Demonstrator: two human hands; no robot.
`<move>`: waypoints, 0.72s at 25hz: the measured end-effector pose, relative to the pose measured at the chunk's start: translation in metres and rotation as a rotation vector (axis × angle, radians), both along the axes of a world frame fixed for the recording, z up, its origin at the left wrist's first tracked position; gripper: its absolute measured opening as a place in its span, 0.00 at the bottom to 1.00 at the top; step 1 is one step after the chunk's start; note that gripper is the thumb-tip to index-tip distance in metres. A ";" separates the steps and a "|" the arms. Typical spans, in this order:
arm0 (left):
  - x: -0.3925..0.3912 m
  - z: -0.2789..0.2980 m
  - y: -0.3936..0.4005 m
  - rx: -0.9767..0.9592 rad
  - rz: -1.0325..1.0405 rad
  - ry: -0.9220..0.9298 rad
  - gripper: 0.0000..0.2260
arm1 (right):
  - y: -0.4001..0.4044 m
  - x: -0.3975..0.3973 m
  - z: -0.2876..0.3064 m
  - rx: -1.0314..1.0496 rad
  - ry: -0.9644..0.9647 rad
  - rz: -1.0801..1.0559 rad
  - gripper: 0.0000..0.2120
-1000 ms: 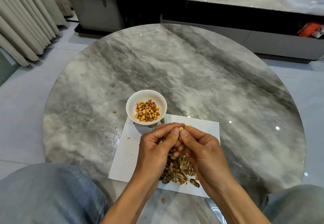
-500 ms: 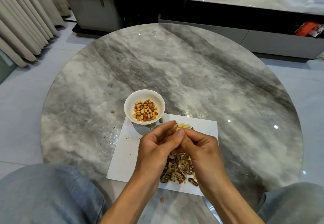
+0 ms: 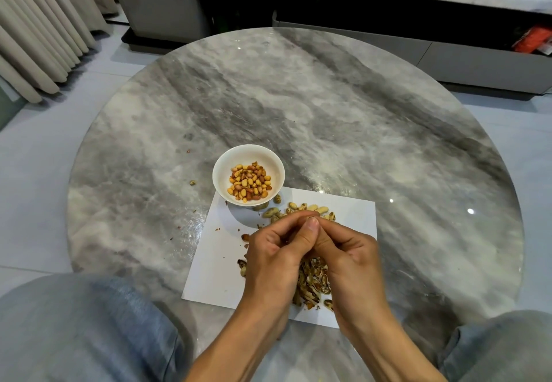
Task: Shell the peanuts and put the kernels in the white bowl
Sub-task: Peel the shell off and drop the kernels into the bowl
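- One peanut (image 3: pixel 310 219) sits pinched between your two hands, only a sliver of it showing at the fingertips, held over the white paper sheet (image 3: pixel 355 217), so any bits that break off should land there and not on the stone.
- Your left hand (image 3: pixel 276 248) curls round it with the thumb pressed on top; your right hand (image 3: pixel 348 251) grips it from the other side, knuckles bent. That looks like the squeeze to split the shell.
- Whole peanuts (image 3: pixel 295 210) lie in a loose cluster just beyond your fingers, within easy reach for the next pick.
- Empty shells (image 3: pixel 313 286) are heaped on the sheet beneath your palms, kept apart from the unshelled ones.
- Kernels (image 3: pixel 249 183) fill the bottom of the white bowl (image 3: pixel 222 172), which rests on the sheet's far left corner, near your left hand, so each drop is a short reach.
- Underneath is a round grey marble table (image 3: pixel 328 113), glossy, with a few crumbs to the left.
- Beyond it stands a low cabinet (image 3: pixel 448 56) with a marble top; pleated curtains (image 3: pixel 38 23) hang at far left, over pale floor tiles.
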State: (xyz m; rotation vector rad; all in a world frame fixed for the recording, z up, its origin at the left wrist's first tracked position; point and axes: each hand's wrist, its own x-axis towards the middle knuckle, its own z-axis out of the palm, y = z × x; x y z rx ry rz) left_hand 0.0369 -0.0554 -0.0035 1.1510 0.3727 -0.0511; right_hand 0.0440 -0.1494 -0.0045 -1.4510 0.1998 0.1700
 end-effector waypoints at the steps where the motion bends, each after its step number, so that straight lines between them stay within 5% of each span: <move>1: 0.001 0.001 0.003 -0.022 -0.032 -0.002 0.08 | -0.001 0.001 0.001 0.023 0.032 0.021 0.09; 3: 0.004 0.001 0.014 0.038 -0.104 -0.046 0.11 | -0.007 0.006 0.004 0.063 0.086 0.083 0.09; 7: 0.007 0.002 0.031 0.481 -0.190 -0.195 0.14 | -0.020 0.014 0.010 0.029 0.110 0.094 0.07; 11: 0.007 0.004 0.035 0.589 -0.206 -0.213 0.15 | -0.030 0.021 0.021 -0.072 0.052 0.186 0.06; 15: 0.006 0.007 0.035 0.693 -0.214 -0.254 0.16 | -0.039 0.027 0.025 -0.387 -0.070 0.379 0.06; 18: 0.005 0.009 0.032 0.633 -0.134 -0.272 0.16 | -0.036 0.024 0.026 -0.303 -0.106 0.304 0.07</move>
